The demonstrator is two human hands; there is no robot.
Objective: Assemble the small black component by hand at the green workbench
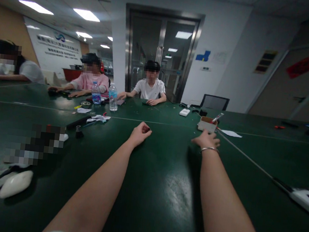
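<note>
A: An office room with white walls and ceiling lights, and across the middle a wide, glossy green table [160, 161]. Three people sit on its far side. Is there any writing to read?

B: A pale wall sign [56, 49] at the back left carries a blue logo above lines of dark characters, too blurred to make out. Two clear plastic bottles [113, 98] stand on the table with bluish labels, also too small to read. On the door at the right hangs a tilted red sheet [301, 68]; I can't read anything on it

A: And the hands?

B: Both bare arms stretch forward over the table. The right hand [207, 140], with a silvery bracelet [210, 149] at its wrist, is loosely spread, its fingers apart and gripping nothing that I can see

A: What is it near?

B: A small open box [203, 126] with pale sides and a brownish inside. It sits just beyond the right hand, which overlaps its near edge in this view; I can't tell whether they touch. A slim pen-like item [217, 118] leans out of its right side

A: The left one?

B: The left hand [140, 133] is well apart from the box, fingers curled towards the thumb. A dark reddish spot shows there, but I can't tell whether something is held
</note>
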